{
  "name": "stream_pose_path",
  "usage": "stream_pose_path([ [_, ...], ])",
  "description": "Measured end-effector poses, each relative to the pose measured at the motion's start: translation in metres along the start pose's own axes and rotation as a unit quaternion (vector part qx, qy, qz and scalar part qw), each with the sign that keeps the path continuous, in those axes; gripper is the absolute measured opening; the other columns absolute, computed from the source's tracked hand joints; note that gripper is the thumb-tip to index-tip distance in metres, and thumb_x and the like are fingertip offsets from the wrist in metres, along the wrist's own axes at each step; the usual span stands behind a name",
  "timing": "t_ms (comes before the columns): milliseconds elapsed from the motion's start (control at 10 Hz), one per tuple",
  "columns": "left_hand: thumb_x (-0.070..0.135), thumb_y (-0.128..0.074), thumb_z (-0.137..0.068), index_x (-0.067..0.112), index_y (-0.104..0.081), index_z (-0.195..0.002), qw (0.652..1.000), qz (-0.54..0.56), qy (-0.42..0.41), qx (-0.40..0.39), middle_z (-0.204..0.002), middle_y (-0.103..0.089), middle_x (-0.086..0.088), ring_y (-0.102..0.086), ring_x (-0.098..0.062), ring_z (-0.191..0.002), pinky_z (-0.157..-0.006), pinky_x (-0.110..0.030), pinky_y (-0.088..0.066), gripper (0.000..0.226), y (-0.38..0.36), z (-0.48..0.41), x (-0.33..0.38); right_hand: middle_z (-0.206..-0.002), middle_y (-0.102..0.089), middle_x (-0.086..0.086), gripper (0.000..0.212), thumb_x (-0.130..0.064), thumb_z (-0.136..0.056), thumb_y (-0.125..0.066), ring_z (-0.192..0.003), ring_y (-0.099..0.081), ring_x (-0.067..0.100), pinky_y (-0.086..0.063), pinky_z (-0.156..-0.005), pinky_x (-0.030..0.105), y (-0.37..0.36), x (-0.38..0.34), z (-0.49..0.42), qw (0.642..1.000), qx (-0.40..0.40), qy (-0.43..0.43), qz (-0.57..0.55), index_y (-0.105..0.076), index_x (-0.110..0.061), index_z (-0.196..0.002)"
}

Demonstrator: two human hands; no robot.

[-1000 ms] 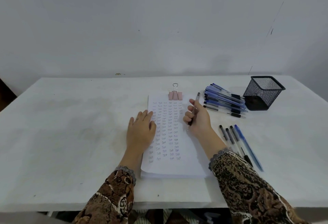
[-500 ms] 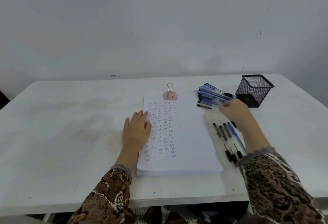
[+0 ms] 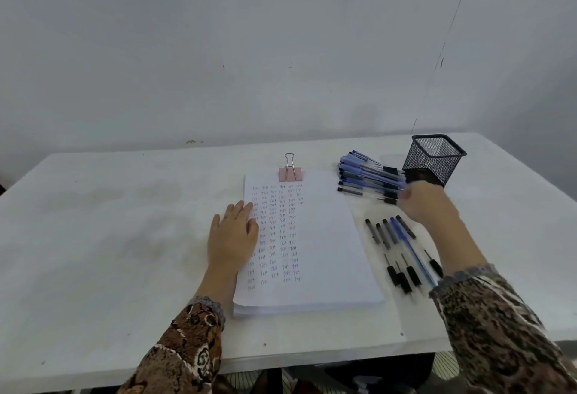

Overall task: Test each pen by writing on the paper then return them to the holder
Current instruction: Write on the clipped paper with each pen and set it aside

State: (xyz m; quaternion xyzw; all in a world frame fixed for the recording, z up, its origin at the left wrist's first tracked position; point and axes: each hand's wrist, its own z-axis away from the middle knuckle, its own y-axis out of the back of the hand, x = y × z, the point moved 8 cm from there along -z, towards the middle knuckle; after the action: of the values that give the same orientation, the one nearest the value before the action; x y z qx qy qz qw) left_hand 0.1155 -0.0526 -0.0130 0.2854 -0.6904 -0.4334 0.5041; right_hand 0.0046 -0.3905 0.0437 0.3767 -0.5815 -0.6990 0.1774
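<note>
Blue pens [image 3: 370, 176] in the far pile meet the right hand [image 3: 427, 206], grip too blurry to tell; pinch just one while the flat left hand [image 3: 232, 234] presses the paper [image 3: 324, 237].

The white paper stack [image 3: 327, 237] carries a pink metal binder clip [image 3: 290, 173] on its far edge. Just right of the stack lies a row of five plastic pens [image 3: 396, 250]. Beside the stack's far right corner sits a heap of blue and black pens [image 3: 368, 180], and farther right of the stack stands the black wire-mesh holder [image 3: 434, 159].

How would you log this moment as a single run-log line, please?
left hand: flat on paper edge | right hand: at pen pile, grip blurred | pen row: right of paper | holder: no pens visible
</note>
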Motion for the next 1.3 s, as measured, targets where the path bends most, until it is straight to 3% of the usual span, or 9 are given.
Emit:
stream_pose_path([
  [100, 0.027, -0.026, -0.098, 0.02, -0.026, -0.144, 1.0, 0.002, 0.0, 0.0, -0.153, -0.02, 0.001, -0.011, -0.013, -0.142, -0.117, -0.036, -0.003, 0.046, 0.0, 0.0, 0.0, -0.117, -0.062, 0.012, 0.027, -0.012, -0.091, -0.045, -0.113, -0.056, 0.031, -0.048, -0.093, 0.037, -0.021, -0.051, -0.007, 0.99, -0.032, 0.139, 0.023, -0.067, -0.014, -0.107],
  [400, 0.027, -0.027, -0.098, 0.02, -0.027, -0.144, 1.0, 0.004, -0.004, 0.001, -0.153, -0.021, 0.001, -0.011, -0.014, -0.142, -0.117, -0.036, -0.003, 0.046, 0.001, 0.001, 0.001, -0.121, -0.049, 0.012, 0.022, -0.013, -0.097, -0.044, -0.106, -0.052, 0.031, -0.04, -0.084, 0.038, -0.036, -0.079, -0.015, 0.972, 0.034, 0.211, 0.099, -0.052, -0.008, -0.117],
  [500, 0.027, -0.026, -0.098, 0.02, -0.026, -0.144, 1.0, 0.0, -0.005, 0.003, -0.153, -0.02, 0.001, -0.011, -0.014, -0.142, -0.117, -0.036, -0.003, 0.046, 0.001, 0.0, 0.001, -0.089, -0.047, 0.007, 0.012, -0.008, -0.099, -0.039, -0.069, -0.043, 0.019, -0.032, -0.063, 0.029, -0.013, -0.097, -0.007, 0.929, 0.03, 0.242, -0.279, -0.049, -0.011, -0.104],
  [600, 0.027, -0.027, -0.098, 0.02, -0.027, -0.144, 1.0, 0.008, -0.006, 0.007, -0.153, -0.021, 0.001, -0.011, -0.014, -0.142, -0.117, -0.036, -0.003, 0.046, 0.001, 0.001, 0.001, -0.063, -0.039, -0.004, 0.039, -0.041, -0.101, -0.024, -0.044, -0.03, 0.008, -0.025, -0.045, 0.021, -0.014, -0.124, 0.012, 0.722, -0.124, 0.157, -0.662, -0.05, -0.019, -0.081],
  [700, 0.027, -0.027, -0.098, 0.02, -0.028, -0.143, 1.0, 0.011, -0.007, 0.01, -0.153, -0.022, 0.001, -0.011, -0.014, -0.142, -0.116, -0.036, -0.003, 0.046, 0.002, 0.002, 0.001, -0.043, -0.027, -0.006, 0.063, -0.065, -0.09, -0.023, -0.036, -0.02, 0.01, -0.016, -0.042, 0.02, -0.039, -0.14, 0.025, 0.551, -0.199, 0.042, -0.809, -0.038, -0.019, -0.05],
  [900, 0.027, -0.027, -0.098, 0.02, -0.027, -0.144, 1.0, 0.006, -0.006, 0.007, -0.153, -0.022, 0.001, -0.012, -0.014, -0.142, -0.117, -0.036, -0.003, 0.046, 0.001, 0.001, 0.0, -0.037, -0.017, -0.006, 0.049, -0.021, -0.085, -0.038, -0.036, -0.01, 0.013, -0.011, -0.042, 0.019, -0.083, -0.121, 0.021, 0.4, -0.102, -0.094, -0.906, -0.028, -0.022, -0.037],
  [1000, 0.026, -0.027, -0.098, 0.02, -0.028, -0.143, 1.0, 0.008, -0.008, 0.008, -0.153, -0.023, 0.001, -0.012, -0.014, -0.142, -0.116, -0.036, -0.003, 0.045, 0.001, 0.0, 0.0, -0.036, -0.019, -0.005, 0.054, -0.033, -0.089, -0.041, -0.032, -0.015, 0.012, -0.012, -0.042, 0.019, -0.087, -0.121, 0.021, 0.367, -0.117, -0.083, -0.919, -0.029, -0.021, -0.038],
  [1100, 0.026, -0.028, -0.098, 0.02, -0.028, -0.143, 1.0, 0.005, -0.009, 0.01, -0.152, -0.023, 0.001, -0.012, -0.014, -0.142, -0.116, -0.036, -0.003, 0.045, 0.001, 0.0, 0.0, -0.038, -0.02, -0.006, 0.067, -0.074, -0.081, -0.033, -0.034, -0.016, 0.011, -0.011, -0.045, 0.022, -0.085, -0.127, 0.022, 0.371, -0.142, -0.047, -0.916, -0.03, -0.02, -0.042],
  [1300, 0.026, -0.028, -0.098, 0.02, -0.029, -0.143, 1.0, 0.012, -0.009, 0.015, -0.152, -0.023, 0.001, -0.012, -0.014, -0.142, -0.116, -0.035, -0.003, 0.045, 0.003, 0.001, 0.001, -0.041, -0.019, -0.004, 0.07, -0.08, -0.078, -0.027, -0.048, -0.006, 0.016, -0.009, -0.049, 0.024, -0.092, -0.126, 0.022, 0.386, -0.159, -0.051, -0.907, -0.025, -0.019, -0.044],
])
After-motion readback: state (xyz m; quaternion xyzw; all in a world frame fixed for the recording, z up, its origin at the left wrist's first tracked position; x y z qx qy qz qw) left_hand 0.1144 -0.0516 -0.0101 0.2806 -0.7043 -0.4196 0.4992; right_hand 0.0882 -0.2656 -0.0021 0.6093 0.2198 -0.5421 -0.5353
